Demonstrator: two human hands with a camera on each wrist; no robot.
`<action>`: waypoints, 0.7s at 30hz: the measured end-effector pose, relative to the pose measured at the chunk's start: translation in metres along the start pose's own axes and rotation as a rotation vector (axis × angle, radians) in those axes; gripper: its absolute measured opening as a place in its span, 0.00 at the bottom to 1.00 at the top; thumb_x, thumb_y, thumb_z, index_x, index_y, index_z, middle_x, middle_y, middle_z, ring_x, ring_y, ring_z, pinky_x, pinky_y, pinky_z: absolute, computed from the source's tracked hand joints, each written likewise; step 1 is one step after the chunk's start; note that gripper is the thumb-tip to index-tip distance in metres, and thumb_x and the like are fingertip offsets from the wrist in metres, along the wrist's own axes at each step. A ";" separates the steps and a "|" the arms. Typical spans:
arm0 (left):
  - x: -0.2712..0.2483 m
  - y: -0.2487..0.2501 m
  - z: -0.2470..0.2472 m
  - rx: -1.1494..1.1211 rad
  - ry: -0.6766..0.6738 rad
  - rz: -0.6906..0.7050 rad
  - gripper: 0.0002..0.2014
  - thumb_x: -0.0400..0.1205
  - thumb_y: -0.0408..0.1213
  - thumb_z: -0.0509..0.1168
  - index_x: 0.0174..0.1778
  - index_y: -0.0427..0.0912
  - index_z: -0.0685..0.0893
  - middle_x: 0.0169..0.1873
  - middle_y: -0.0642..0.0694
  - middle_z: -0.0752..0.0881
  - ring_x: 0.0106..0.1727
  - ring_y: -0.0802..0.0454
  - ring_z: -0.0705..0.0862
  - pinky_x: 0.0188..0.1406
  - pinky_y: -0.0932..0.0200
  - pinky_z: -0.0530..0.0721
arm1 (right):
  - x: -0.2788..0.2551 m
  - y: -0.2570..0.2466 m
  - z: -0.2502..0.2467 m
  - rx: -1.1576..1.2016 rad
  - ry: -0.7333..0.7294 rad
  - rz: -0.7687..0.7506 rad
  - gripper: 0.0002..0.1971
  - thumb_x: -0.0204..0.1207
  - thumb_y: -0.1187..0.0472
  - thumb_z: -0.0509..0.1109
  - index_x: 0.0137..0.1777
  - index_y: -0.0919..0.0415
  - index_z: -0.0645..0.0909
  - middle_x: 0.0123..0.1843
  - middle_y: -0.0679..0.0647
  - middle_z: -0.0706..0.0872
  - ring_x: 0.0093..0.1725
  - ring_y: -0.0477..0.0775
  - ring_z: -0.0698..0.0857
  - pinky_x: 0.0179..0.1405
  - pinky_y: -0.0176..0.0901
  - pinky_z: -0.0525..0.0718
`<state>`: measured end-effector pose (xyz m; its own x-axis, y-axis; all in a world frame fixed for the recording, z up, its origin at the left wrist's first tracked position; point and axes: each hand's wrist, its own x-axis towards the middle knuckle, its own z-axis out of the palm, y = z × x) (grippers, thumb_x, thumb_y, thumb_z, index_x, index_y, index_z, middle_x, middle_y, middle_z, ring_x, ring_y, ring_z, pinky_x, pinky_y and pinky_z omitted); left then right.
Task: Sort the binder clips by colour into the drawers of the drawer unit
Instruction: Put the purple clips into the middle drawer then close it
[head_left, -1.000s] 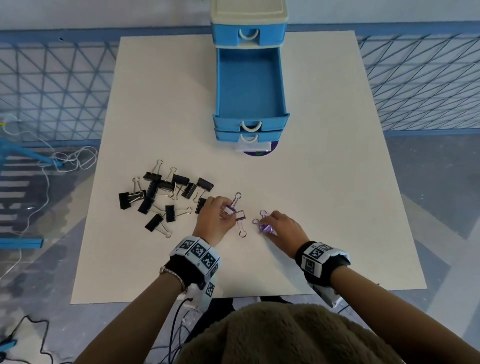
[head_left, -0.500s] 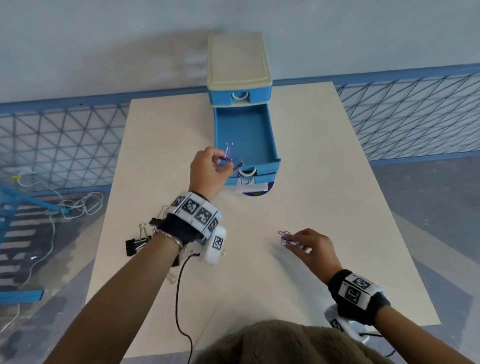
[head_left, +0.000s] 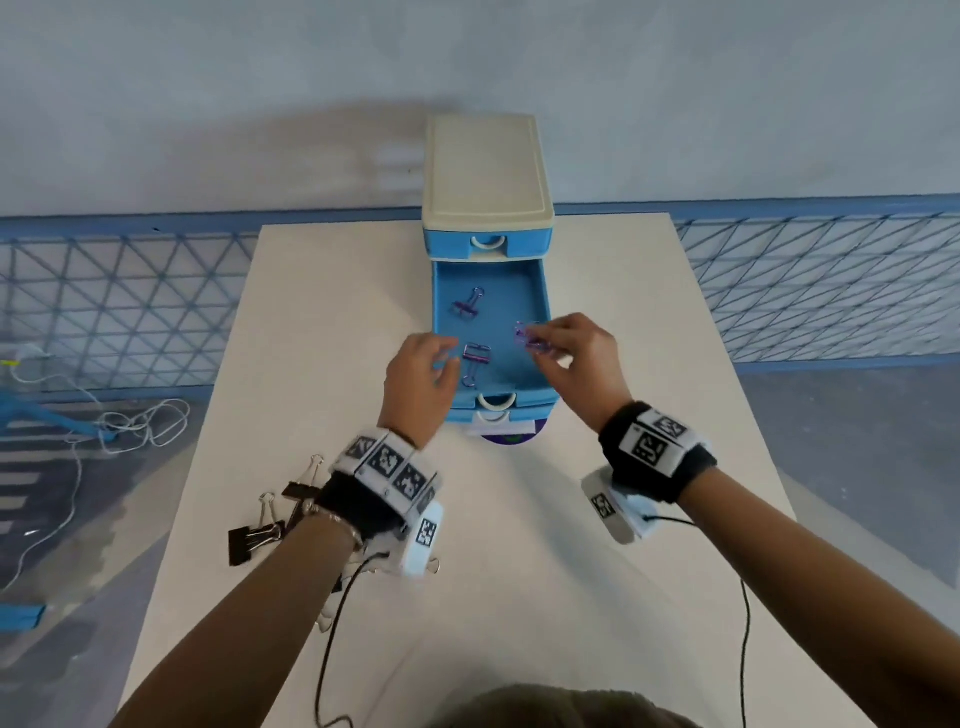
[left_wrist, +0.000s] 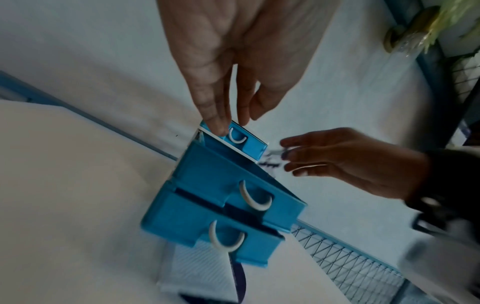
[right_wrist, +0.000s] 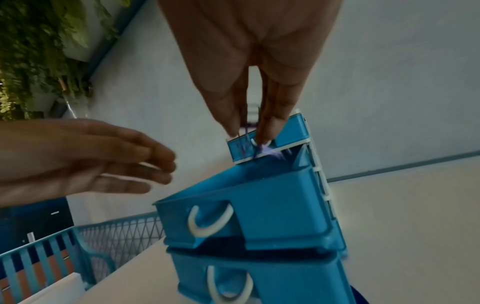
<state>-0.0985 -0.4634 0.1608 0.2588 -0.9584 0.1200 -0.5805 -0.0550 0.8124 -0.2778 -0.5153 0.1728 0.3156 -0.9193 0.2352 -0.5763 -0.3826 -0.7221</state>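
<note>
Done: two purple metal binder clips (head_left: 470, 332) in open blue plastic drawer (head_left: 540, 291), frame centre.
R hand (head_left: 576, 358): fingers pinch third purple clip (head_left: 527, 338) over drawer.
L hand (head_left: 418, 384): fingers relaxed, empty.
Left: black metal binder clips (head_left: 249, 535), lower-left on counter (head_left: 519, 571).

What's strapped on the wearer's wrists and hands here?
Bare forearms, no sleeves. Each wrist has a black band with white square-coded marker tiles: left wrist band, right wrist band. A white camera pod hangs below each, trailing a thin black cable. Left hand and right hand are ungloved.
</note>
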 end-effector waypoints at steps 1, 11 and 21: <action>-0.011 -0.004 -0.003 -0.019 -0.001 0.016 0.11 0.80 0.26 0.61 0.57 0.31 0.81 0.57 0.35 0.81 0.54 0.45 0.84 0.51 0.71 0.80 | 0.008 0.001 0.004 -0.027 -0.049 0.016 0.15 0.71 0.70 0.71 0.58 0.65 0.83 0.50 0.65 0.84 0.39 0.60 0.83 0.47 0.47 0.84; -0.155 -0.072 -0.022 0.061 -0.229 -0.093 0.16 0.77 0.46 0.56 0.49 0.41 0.85 0.44 0.54 0.86 0.45 0.77 0.81 0.46 0.83 0.78 | -0.016 0.042 -0.002 -0.125 -0.122 0.067 0.18 0.71 0.60 0.74 0.61 0.60 0.82 0.58 0.62 0.84 0.59 0.62 0.80 0.57 0.40 0.71; -0.295 -0.138 -0.027 0.495 -0.437 -0.175 0.17 0.75 0.57 0.51 0.52 0.53 0.75 0.54 0.50 0.72 0.49 0.55 0.72 0.26 0.64 0.86 | -0.038 0.050 0.007 0.028 -0.054 0.190 0.27 0.67 0.56 0.77 0.65 0.60 0.76 0.56 0.59 0.84 0.48 0.53 0.82 0.48 0.43 0.79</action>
<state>-0.0742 -0.1651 0.0289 0.1064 -0.9431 -0.3151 -0.8699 -0.2418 0.4299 -0.3128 -0.4989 0.1233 0.2435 -0.9681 0.0586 -0.6082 -0.1995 -0.7683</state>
